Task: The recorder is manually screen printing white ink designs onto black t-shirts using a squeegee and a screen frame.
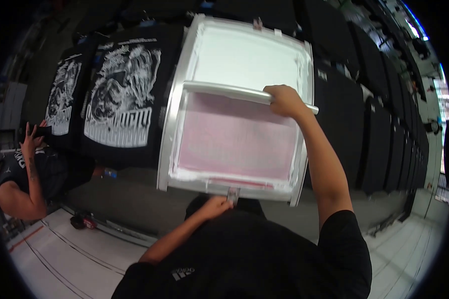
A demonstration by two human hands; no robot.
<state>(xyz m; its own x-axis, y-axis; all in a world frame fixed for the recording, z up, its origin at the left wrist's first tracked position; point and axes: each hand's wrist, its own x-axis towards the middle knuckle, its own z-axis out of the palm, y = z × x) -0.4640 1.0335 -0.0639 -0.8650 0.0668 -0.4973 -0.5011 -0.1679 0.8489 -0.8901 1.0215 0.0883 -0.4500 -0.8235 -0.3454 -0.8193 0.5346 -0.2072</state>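
A screen-printing frame (168, 144) with pale metal sides lies in front of me. White ink (249, 57) covers its far half, while the near half is bare pinkish mesh (237, 137). Across the middle lies a long, light-coloured squeegee (224, 89). My right hand (284, 101) is closed around the squeegee near its right end. At the near edge of the frame sits a small metal clamp (233, 194). My left hand (217, 207) has its fingers closed on this clamp. What lies under the frame is hidden.
To the left, two black shirts (119, 94) with white prints lie flat on boards. Farther left, another person (27, 169) in a black sleeveless top has a hand raised by the shirts. Rows of black shirts on boards (334, 114) extend to the right and far side.
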